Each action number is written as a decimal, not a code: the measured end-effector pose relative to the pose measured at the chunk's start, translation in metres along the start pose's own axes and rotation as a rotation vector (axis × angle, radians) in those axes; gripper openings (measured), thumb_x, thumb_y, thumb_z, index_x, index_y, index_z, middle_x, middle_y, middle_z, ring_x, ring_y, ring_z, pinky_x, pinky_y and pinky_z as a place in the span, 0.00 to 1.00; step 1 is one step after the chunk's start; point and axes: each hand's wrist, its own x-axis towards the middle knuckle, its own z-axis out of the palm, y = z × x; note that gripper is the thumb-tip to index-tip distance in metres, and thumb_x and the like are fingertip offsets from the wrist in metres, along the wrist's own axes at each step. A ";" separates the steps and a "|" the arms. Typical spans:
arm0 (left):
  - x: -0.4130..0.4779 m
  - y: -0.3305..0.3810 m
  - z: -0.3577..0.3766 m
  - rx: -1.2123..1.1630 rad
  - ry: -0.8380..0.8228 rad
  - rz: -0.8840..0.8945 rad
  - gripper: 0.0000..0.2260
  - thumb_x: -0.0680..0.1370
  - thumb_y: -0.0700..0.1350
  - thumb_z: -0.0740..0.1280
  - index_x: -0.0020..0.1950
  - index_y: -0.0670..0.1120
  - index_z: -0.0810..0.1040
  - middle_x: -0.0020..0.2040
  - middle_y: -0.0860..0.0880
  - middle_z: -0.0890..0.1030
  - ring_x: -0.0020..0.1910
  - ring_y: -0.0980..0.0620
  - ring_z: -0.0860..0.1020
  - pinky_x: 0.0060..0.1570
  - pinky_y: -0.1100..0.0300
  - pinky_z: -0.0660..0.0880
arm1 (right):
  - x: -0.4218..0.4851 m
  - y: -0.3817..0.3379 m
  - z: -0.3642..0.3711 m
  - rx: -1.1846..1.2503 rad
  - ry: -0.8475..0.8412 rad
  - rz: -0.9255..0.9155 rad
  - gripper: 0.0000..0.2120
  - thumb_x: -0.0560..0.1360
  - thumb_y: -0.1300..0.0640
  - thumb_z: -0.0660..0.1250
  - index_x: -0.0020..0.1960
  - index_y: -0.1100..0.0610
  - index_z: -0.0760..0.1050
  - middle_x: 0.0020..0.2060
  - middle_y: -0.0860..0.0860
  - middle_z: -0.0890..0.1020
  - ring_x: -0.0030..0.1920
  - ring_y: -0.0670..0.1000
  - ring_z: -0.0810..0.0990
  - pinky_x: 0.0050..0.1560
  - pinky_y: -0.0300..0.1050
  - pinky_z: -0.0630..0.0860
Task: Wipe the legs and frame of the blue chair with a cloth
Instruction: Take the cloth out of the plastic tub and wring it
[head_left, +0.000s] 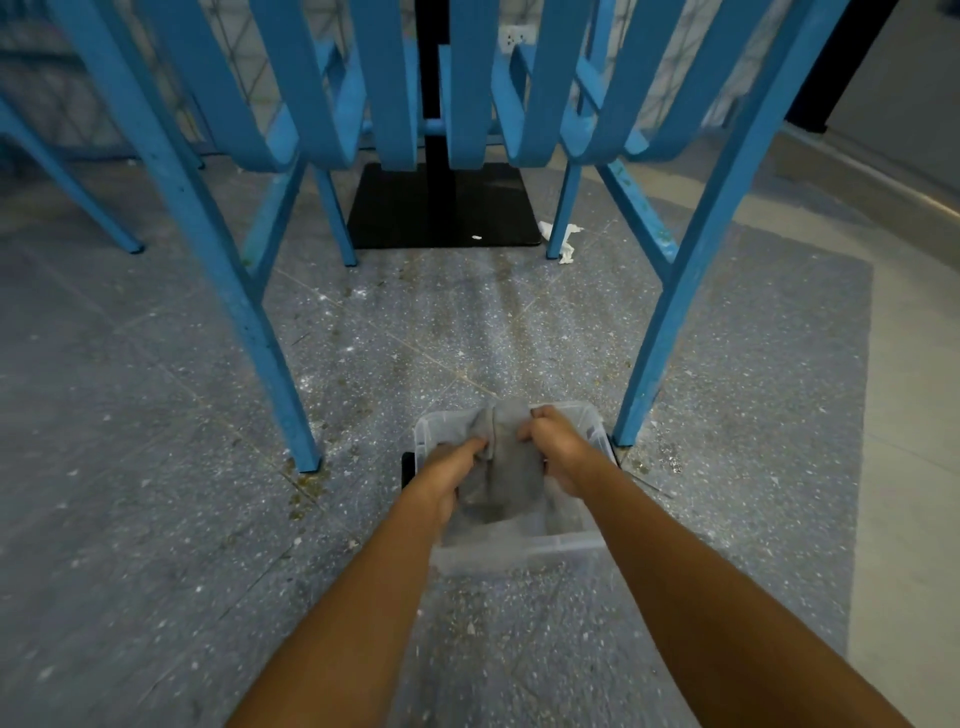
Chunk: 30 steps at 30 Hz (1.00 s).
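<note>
The left hand (452, 462) and right hand (553, 441) grip the cloth (506, 457) over the tub (519, 551), fingers (475, 446) curled into it. The chair (384, 104) has its right leg (670, 332) just right of the tub, nearer the right hand, slanting up rightward.

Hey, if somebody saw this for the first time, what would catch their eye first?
The bright blue chair fills the top of the view, its legs planted on a dirty speckled floor. Low in the middle, the left hand and right hand grip a grey cloth over a clear tub between the near legs. Farther back, a black table base shows between the legs, with a crumpled white tissue at its right corner.
</note>
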 end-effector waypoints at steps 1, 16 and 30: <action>-0.006 0.004 -0.003 -0.016 -0.001 0.022 0.16 0.77 0.47 0.65 0.61 0.39 0.75 0.56 0.39 0.80 0.50 0.43 0.79 0.45 0.54 0.78 | -0.006 -0.005 0.000 0.026 -0.017 -0.011 0.09 0.74 0.68 0.57 0.51 0.57 0.67 0.45 0.56 0.74 0.45 0.54 0.73 0.38 0.43 0.71; -0.075 0.006 -0.035 -0.354 0.037 0.312 0.12 0.70 0.40 0.73 0.52 0.40 0.80 0.39 0.46 0.86 0.37 0.51 0.85 0.35 0.59 0.81 | -0.055 -0.034 0.014 0.162 -0.153 -0.215 0.10 0.71 0.68 0.62 0.42 0.53 0.70 0.40 0.54 0.77 0.38 0.51 0.76 0.38 0.44 0.74; -0.084 0.060 -0.124 -0.127 -0.059 0.248 0.07 0.71 0.47 0.68 0.43 0.44 0.80 0.31 0.47 0.83 0.29 0.51 0.82 0.27 0.61 0.78 | -0.088 -0.084 0.073 0.118 -0.192 -0.337 0.13 0.72 0.64 0.65 0.55 0.54 0.69 0.53 0.58 0.78 0.51 0.55 0.78 0.50 0.51 0.77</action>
